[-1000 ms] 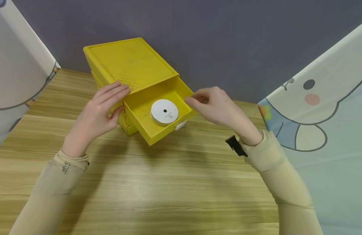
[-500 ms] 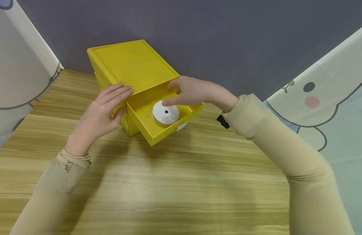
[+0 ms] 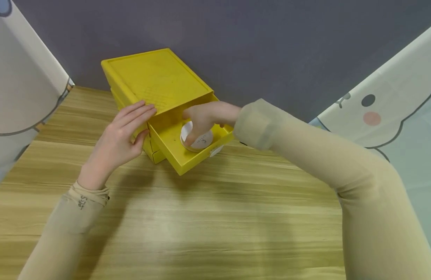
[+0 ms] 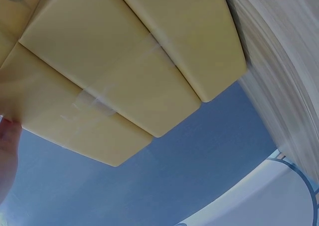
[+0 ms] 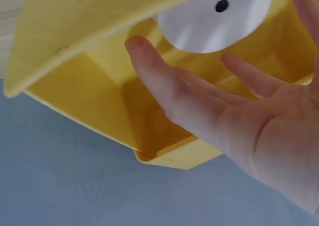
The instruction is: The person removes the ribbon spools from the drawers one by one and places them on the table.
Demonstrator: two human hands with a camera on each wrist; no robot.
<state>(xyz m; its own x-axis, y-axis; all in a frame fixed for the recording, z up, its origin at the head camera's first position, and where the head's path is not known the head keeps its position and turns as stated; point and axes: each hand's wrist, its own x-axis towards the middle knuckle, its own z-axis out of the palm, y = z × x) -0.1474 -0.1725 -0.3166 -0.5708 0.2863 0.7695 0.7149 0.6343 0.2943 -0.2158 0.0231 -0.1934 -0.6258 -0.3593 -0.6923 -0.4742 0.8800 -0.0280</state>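
Observation:
A yellow drawer unit (image 3: 156,77) stands on the wooden table, with its top drawer (image 3: 166,146) pulled out. Inside the drawer lies a round white spool (image 3: 203,142) with a dark centre hole, partly covered by my right hand (image 3: 203,116) in the head view. In the right wrist view the fingers (image 5: 164,86) spread beside the white spool (image 5: 214,21). My left hand (image 3: 121,136) rests its straight fingers on the unit's top front corner, thumb lower at its side. The left wrist view shows the unit's stacked side (image 4: 109,66).
Below the top drawer are more closed yellow drawers (image 3: 156,153). A white handle (image 3: 216,151) sits on the open drawer's front. Behind the unit rises a dark grey wall (image 3: 253,50). Cartoon-printed cloth (image 3: 393,93) hangs at both sides.
My right hand has moved left from the drawer's right edge into the drawer, over the white spool. The left hand keeps its place on the unit.

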